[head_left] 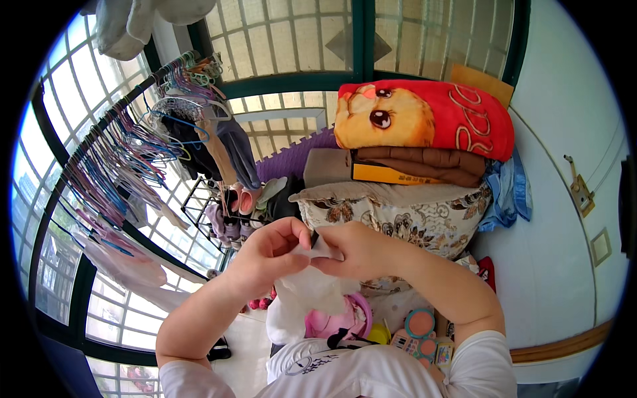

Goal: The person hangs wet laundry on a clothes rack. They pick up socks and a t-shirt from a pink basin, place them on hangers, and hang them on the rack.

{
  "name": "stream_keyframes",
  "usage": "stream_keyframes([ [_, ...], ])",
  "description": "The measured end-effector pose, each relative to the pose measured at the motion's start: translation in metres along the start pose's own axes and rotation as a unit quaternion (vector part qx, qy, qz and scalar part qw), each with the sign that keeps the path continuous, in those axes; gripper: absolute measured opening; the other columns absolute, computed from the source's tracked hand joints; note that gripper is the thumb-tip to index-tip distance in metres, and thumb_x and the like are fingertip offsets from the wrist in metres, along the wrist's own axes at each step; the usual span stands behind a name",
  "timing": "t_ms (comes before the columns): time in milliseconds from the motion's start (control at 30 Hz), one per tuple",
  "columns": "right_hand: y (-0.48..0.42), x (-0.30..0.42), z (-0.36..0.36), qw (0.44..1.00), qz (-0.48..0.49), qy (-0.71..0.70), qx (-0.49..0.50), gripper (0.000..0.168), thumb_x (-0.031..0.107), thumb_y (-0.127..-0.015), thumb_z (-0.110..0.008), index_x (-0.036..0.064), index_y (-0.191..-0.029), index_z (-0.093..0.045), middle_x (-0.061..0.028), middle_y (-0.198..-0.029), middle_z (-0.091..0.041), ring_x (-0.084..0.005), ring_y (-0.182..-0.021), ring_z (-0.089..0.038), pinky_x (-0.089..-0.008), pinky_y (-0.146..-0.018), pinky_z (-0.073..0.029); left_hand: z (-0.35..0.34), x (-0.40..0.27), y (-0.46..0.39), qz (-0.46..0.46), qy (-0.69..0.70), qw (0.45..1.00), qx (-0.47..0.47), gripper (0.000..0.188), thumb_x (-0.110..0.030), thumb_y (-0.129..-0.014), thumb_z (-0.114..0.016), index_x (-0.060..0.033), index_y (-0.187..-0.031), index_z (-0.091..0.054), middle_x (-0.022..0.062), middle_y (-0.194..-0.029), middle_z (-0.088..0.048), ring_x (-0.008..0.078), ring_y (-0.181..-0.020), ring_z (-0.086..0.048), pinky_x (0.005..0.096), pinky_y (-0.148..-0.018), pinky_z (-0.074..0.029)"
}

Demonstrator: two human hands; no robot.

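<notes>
In front of my chest, my left hand and my right hand pinch the top edge of a thin white cloth, which hangs down below my fingers. A small dark strip shows between the fingertips of both hands; whether it is part of the cloth I cannot tell. The cloth looks partly see-through, and its lower end falls beside a pink basin with pink fabric in it. Much of the gripped edge is hidden by my fingers.
Clothes hangers crowd a rail along the windows at left. A shoe rack stands below. Ahead are a floral bag, a brown folded quilt and a red blanket. A toy keyboard lies low right, near a white door.
</notes>
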State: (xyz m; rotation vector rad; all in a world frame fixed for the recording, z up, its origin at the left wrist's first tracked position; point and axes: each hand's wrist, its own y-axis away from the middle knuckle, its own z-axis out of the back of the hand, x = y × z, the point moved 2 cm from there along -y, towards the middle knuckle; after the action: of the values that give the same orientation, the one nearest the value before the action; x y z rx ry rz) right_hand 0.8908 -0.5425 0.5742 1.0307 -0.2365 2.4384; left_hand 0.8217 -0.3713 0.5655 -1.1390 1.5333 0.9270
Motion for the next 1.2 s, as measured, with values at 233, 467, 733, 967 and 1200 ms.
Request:
stream_keyframes([
  [233,0.011,0.024,0.034,0.973,0.045,-0.078,-0.214,0.016,0.016,-0.086,-0.065,0.004,-0.093,-0.058,-0.005,-0.077,-0.055,-0.013,-0.062,-0.051,-0.0256,-0.055,-0.041,0.051,0.014,0.008,-0.224,-0.594,0.76,-0.136,0.033,0.004,-0.076,-0.06,-0.0025,-0.107,-0.053,0.0099,-0.093,-0.054,0.0228,-0.081,-0.057,0.0267,-0.07,-0.046],
  [467,0.024,0.001,0.026,0.903,0.184,0.258,-0.289,0.03,0.015,-0.076,-0.072,0.007,-0.101,-0.056,-0.0074,-0.082,-0.05,-0.0225,-0.072,-0.056,-0.0335,-0.06,-0.044,0.068,0.037,-0.003,-0.071,0.085,0.97,-0.215,0.005,-0.005,-0.081,-0.051,-0.0077,-0.085,-0.054,-0.0013,-0.074,-0.053,0.006,-0.07,-0.053,0.0208,-0.059,-0.04],
  [733,0.069,-0.065,0.023,0.885,0.027,0.408,-0.225,0.048,0.014,-0.071,-0.071,0.01,-0.115,-0.05,-0.0106,-0.09,-0.047,-0.0301,-0.083,-0.055,-0.0403,-0.068,-0.047,0.035,-0.058,0.047,-0.322,-0.561,0.704,-0.292,0.025,0.012,-0.071,-0.046,0.0013,-0.089,-0.059,0.0058,-0.08,-0.05,0.0153,-0.072,-0.049,0.0235,-0.064,-0.037],
  [967,0.074,-0.024,0.04,0.963,-0.161,0.194,-0.098,0.03,0.01,-0.074,-0.064,0.006,-0.101,-0.051,-0.0145,-0.1,-0.057,-0.0306,-0.08,-0.058,-0.0409,-0.069,-0.045,0.08,-0.044,0.08,-0.234,-0.277,0.862,-0.354,0.019,0.0,-0.087,-0.043,-0.002,-0.096,-0.06,0.0005,-0.08,-0.051,0.0086,-0.072,-0.046,0.0213,-0.062,-0.036],
  [1200,0.065,-0.004,0.046,0.919,-0.003,0.077,-0.388,0.023,-0.004,-0.076,-0.05,0.002,-0.098,-0.051,-0.0131,-0.083,-0.054,-0.0234,-0.082,-0.056,-0.0335,-0.074,-0.044,0.108,-0.059,0.12,-0.145,-0.412,0.856,-0.277,0.013,0.002,-0.077,-0.057,-0.0007,-0.089,-0.054,0.0013,-0.084,-0.053,0.0094,-0.079,-0.049,0.0236,-0.073,-0.04],
])
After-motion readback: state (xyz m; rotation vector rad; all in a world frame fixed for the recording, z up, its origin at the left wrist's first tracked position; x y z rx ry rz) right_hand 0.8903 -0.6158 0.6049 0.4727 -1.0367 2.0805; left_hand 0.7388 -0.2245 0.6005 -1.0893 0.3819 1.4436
